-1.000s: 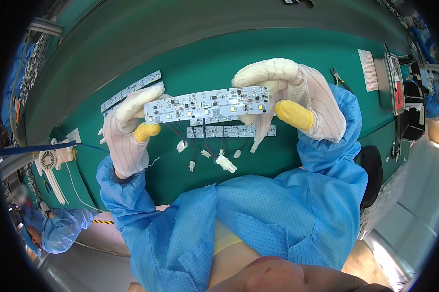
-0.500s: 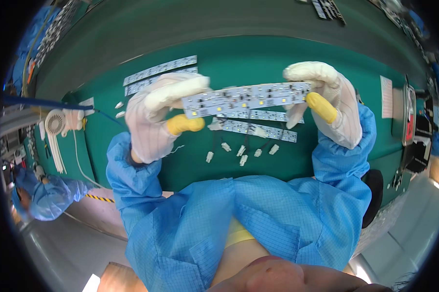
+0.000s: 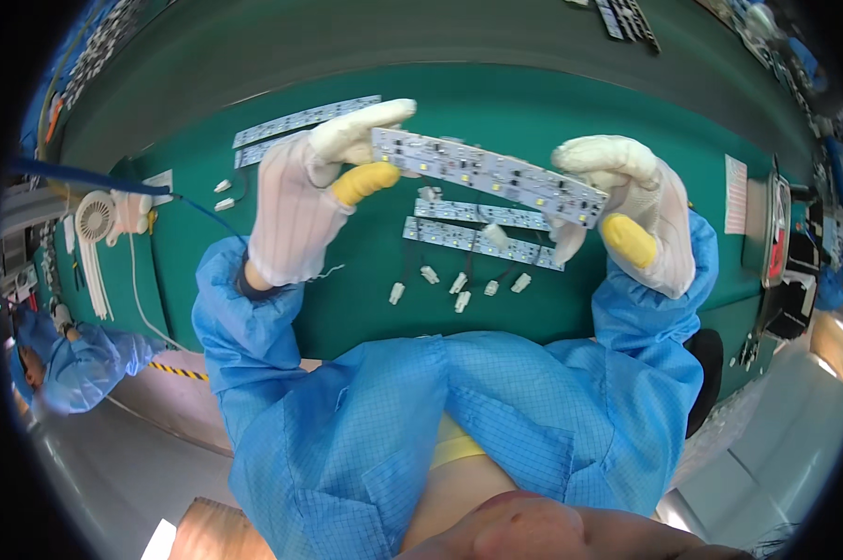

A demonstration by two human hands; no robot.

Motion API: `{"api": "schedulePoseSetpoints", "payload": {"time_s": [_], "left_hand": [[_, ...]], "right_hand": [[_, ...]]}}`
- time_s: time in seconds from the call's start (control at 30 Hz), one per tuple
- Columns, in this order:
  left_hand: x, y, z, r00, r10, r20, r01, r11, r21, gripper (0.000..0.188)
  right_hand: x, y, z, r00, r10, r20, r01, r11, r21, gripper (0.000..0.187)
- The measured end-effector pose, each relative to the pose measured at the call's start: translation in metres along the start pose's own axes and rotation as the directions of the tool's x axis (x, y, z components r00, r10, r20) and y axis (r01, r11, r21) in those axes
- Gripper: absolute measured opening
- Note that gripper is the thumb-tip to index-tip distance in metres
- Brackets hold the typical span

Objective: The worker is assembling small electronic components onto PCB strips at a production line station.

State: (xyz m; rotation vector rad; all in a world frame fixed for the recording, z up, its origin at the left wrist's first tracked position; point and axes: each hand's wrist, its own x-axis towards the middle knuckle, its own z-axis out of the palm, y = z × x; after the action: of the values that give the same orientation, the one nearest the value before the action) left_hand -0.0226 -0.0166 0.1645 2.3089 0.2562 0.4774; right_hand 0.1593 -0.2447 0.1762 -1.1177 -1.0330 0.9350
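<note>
Between my gloved hands, above the green mat, is a long white LED circuit board (image 3: 485, 173) with small yellow LEDs and dark parts. My left hand (image 3: 314, 191) pinches its left end between fingers and a yellow-tipped thumb. At the lower, right end my right hand (image 3: 632, 201) grips it the same way. Below lie two more LED boards, an upper strip (image 3: 482, 214) and a lower strip (image 3: 482, 245), with dark wires. White connectors (image 3: 460, 283) on those wires rest nearest my body.
More LED boards (image 3: 300, 119) lie beyond my left hand, with small white connectors (image 3: 224, 194) beside them. A white fan (image 3: 96, 217) stands at the left. A metal tray (image 3: 768, 229) is at the right. Another person in a blue smock (image 3: 104, 369) is at far left.
The held LED board has tilted: its left end rose and its right end dropped. My left hand moved up with it. My right hand stays near its place.
</note>
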Motion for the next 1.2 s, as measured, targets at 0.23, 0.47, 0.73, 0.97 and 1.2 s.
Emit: {"api": "schedulePoseSetpoints", "payload": {"time_s": [0.23, 0.47, 0.73, 0.97, 1.2], "left_hand": [[-0.003, 0.001, 0.009, 1.0, -0.017, -0.018, 0.005, 0.853, -0.522, 0.042], [0.002, -0.002, 0.005, 0.993, 0.116, -0.013, -0.116, 0.964, -0.241, 0.022], [-0.017, -0.018, 0.006, 0.992, 0.13, 0.005, -0.123, 0.924, 0.363, 0.045], [-0.009, -0.025, 0.001, 0.989, 0.143, 0.047, -0.148, 0.977, 0.155, 0.048], [0.002, -0.017, 0.007, 0.987, -0.112, 0.114, 0.159, 0.775, -0.612, 0.043]], "right_hand": [[0.012, 0.012, 0.001, 0.974, 0.001, -0.227, -0.036, 0.988, -0.148, 0.076], [0.0, 0.016, -0.019, 0.982, 0.187, -0.038, -0.183, 0.979, 0.084, 0.059], [-0.007, 0.023, -0.009, 0.975, 0.205, -0.091, -0.201, 0.979, 0.043, 0.051], [0.004, 0.023, -0.014, 0.981, 0.195, 0.009, -0.188, 0.931, 0.313, 0.059], [0.024, 0.011, 0.001, 0.941, 0.333, -0.059, -0.333, 0.943, 0.005, 0.05]]}}
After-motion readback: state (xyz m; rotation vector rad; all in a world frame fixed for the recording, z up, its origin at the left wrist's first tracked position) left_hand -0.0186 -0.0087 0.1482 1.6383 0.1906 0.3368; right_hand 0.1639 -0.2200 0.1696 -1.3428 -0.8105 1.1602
